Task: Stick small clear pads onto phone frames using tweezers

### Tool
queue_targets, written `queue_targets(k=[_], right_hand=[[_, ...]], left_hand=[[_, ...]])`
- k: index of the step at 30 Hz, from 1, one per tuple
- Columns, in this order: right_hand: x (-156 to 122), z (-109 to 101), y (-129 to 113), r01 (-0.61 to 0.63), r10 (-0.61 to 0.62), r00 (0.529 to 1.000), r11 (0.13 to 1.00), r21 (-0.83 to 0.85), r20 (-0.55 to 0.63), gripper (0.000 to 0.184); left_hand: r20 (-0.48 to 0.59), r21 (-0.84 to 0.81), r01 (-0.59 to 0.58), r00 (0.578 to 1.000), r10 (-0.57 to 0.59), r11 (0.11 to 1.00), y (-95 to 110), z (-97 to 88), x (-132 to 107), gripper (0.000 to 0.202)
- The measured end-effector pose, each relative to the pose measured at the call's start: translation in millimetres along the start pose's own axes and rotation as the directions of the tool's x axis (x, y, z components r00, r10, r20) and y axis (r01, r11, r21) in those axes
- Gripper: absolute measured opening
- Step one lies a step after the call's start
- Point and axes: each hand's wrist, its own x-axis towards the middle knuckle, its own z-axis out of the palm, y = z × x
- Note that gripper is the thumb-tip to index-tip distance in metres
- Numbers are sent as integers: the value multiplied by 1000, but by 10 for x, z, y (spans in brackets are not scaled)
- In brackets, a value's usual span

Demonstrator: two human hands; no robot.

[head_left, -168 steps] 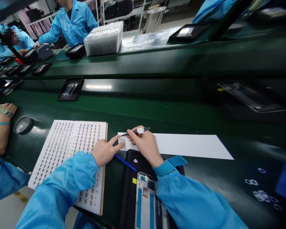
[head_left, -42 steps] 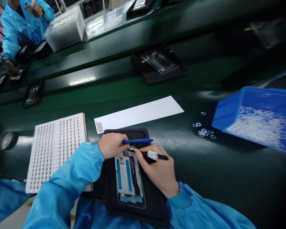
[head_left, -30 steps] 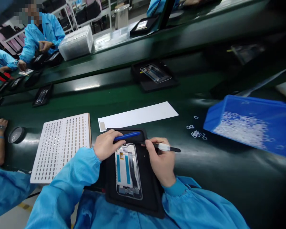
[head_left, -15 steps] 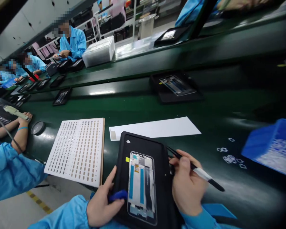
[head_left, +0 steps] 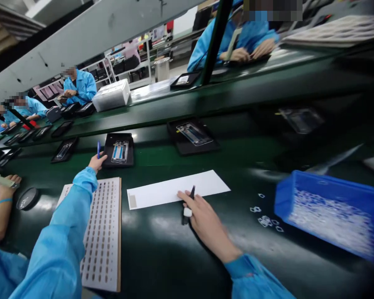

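Phone tray (head_left: 116, 138): my left hand (head_left: 96, 162), holding blue stick (head_left: 98, 148), probably places it; release needs care; right hand (head_left: 206, 221) holds tweezers (head_left: 187, 212).

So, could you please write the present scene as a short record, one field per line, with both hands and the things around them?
Left-hand grip: holds blue pen-like tool, at left edge of black tray
Tray contents: phone frame
Right-hand grip: holds dark tweezers with white wrap, beside white strip; contact with strip unclear
Under left sleeve: white slotted board
Right side: blue bin of small white pieces; loose pieces beside it
Far left: round dish, co-worker's hand
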Motion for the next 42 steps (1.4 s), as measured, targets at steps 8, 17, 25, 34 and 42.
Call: queue_targets(k=[8,17,25,34,42], right_hand=[[37,-24,-68,33,-28,997,997,-73,67,44],[85,-59,-79,-16,15,995,1000,15,94,57],[145,-124,-145,-120,101,990,969,214,98,57],[144,-125,-61,-235,361,908,859,455,-214,40],[124,-230,-134,-275,630,724,637,720,-281,27]], left_hand=[[236,280,-301,942,239,912,689,1194,101,21],[306,378,-308,932,196,873,1095,2626,-391,41],[243,270,-313,937,250,911,1110,2056,-388,31],[321,-87,-420,847,424,903,377,462,-1638,55],[370,-85,-239,894,253,967,-1225,82,-3194,59]])
